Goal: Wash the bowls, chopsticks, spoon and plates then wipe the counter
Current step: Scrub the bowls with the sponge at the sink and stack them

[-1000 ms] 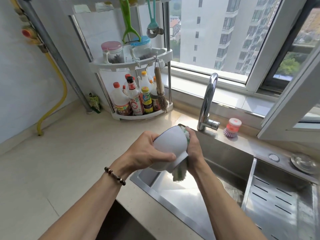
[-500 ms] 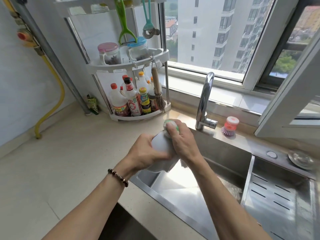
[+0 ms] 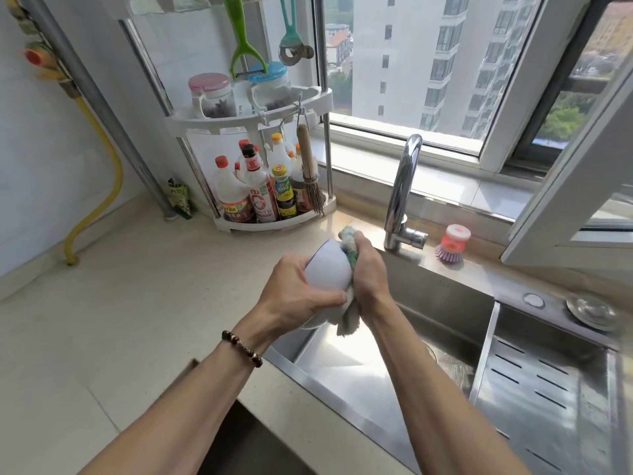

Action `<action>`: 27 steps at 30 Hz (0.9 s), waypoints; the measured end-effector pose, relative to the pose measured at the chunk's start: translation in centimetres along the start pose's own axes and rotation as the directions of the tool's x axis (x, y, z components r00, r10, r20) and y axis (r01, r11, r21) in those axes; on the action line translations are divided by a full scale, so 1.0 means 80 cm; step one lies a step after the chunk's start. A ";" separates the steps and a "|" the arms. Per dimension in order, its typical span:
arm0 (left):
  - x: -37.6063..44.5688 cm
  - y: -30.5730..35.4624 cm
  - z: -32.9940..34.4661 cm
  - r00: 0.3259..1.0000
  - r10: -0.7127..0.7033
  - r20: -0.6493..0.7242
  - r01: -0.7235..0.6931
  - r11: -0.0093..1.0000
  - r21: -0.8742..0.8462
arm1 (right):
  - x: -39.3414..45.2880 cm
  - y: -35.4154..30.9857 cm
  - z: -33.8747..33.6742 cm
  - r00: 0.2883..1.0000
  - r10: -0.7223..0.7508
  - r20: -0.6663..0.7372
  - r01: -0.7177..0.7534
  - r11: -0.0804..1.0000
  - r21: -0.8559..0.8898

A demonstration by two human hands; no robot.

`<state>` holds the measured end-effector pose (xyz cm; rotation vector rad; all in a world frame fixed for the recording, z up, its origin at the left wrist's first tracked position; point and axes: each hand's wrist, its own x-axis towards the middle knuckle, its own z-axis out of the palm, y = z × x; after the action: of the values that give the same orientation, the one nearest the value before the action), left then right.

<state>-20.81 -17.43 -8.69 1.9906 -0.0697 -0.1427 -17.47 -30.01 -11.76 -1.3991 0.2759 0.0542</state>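
Observation:
A white bowl is held over the left end of the steel sink, its outside turned toward me. My left hand grips it from the left, thumb across the lower side. My right hand holds a green and white dishcloth against the bowl's right side; the cloth sticks out above the fingers and hangs below the bowl. The bowl's inside is hidden.
A chrome tap rises behind the sink, with a pink dish brush beside it. A corner rack of bottles and jars stands at the back left. A slotted steel drain tray fills the sink's right half. The beige counter spreads to the left.
My right hand with the cloth has slid from the top of the bowl down onto its right side. The bowl has turned in my left hand, showing more of its white outside.

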 end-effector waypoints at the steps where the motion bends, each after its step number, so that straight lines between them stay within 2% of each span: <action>1: 0.000 0.000 0.000 1.000 -0.014 -0.002 0.014 1.000 0.008 | 0.007 0.000 0.001 1.000 0.016 0.007 -0.016 1.000 0.017; 3: 0.005 -0.001 -0.003 0.999 -0.025 -0.022 0.026 1.000 0.014 | -0.006 0.001 0.007 0.983 -0.179 0.040 0.183 0.970 -0.158; 4: 0.009 -0.002 -0.005 0.999 -0.024 -0.028 0.025 0.999 0.032 | -0.013 0.008 0.012 0.956 -0.275 0.103 0.293 0.920 -0.260; 6: 0.011 -0.001 -0.008 1.000 -0.019 0.010 0.019 0.997 0.069 | -0.019 0.017 0.012 0.935 -0.312 0.168 0.350 0.886 -0.305; 7: 0.008 0.003 -0.009 0.999 -0.003 0.041 0.000 0.997 0.075 | -0.016 0.013 0.008 0.951 -0.270 0.150 0.299 0.926 -0.232; 9: 0.003 0.007 -0.011 0.995 0.029 0.099 -0.034 0.998 0.044 | 0.005 0.002 -0.004 0.989 -0.087 0.123 0.080 0.995 0.057; 10: -0.001 0.008 -0.013 0.993 0.030 0.116 -0.032 0.999 0.012 | 0.010 -0.002 -0.007 0.993 -0.035 0.112 0.023 0.995 0.100; 11: -0.002 0.009 -0.015 0.993 0.037 0.116 -0.035 0.999 -0.020 | 0.010 -0.007 -0.008 0.993 -0.065 0.098 0.058 0.996 0.074; 12: -0.002 0.009 -0.016 0.992 0.043 0.115 -0.038 0.998 -0.044 | 0.004 -0.007 -0.007 0.983 -0.167 0.082 0.169 0.985 -0.027; 14: 0.004 0.008 -0.017 0.992 0.041 0.121 -0.038 0.999 -0.025 | -0.004 0.004 -0.002 0.891 -0.434 0.137 0.454 0.839 -0.299; 15: 0.006 0.008 -0.016 0.990 0.035 0.137 -0.037 0.999 0.010 | -0.006 0.010 0.000 0.859 -0.485 0.164 0.510 0.785 -0.352; 16: 0.007 0.009 -0.015 0.987 0.033 0.156 -0.040 0.998 0.038 | -0.007 0.012 0.000 0.860 -0.481 0.170 0.509 0.792 -0.336; 17: 0.006 0.010 -0.015 0.984 0.038 0.177 -0.048 0.997 0.056 | -0.006 0.010 -0.002 0.891 -0.427 0.155 0.454 0.849 -0.271; 19: 0.004 0.012 -0.019 0.974 0.047 0.222 -0.060 0.997 0.049 | 0.000 -0.006 -0.011 0.960 -0.232 0.159 0.240 0.970 -0.034; 20: 0.002 0.014 -0.022 0.969 0.044 0.241 -0.052 0.998 0.028 | 0.003 -0.013 -0.017 0.973 -0.138 0.183 0.130 0.990 0.051; 22: -0.001 0.014 -0.029 0.958 0.045 0.284 -0.037 0.999 -0.033 | 0.007 -0.025 -0.027 0.973 -0.029 0.228 0.013 0.997 0.073; 25: -0.004 0.013 -0.036 0.948 0.020 0.318 0.013 0.995 -0.101 | 0.012 -0.029 -0.032 0.965 -0.083 0.250 0.084 0.996 0.005; 27: -0.003 0.015 -0.041 0.937 -0.022 0.348 0.051 0.996 -0.076 | 0.014 -0.027 -0.032 0.959 -0.136 0.250 0.153 0.987 -0.051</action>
<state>-20.62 -14.91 -6.24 1.8639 -0.2498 -0.5130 -16.39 -33.06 -10.28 -1.4618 -0.0359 0.1168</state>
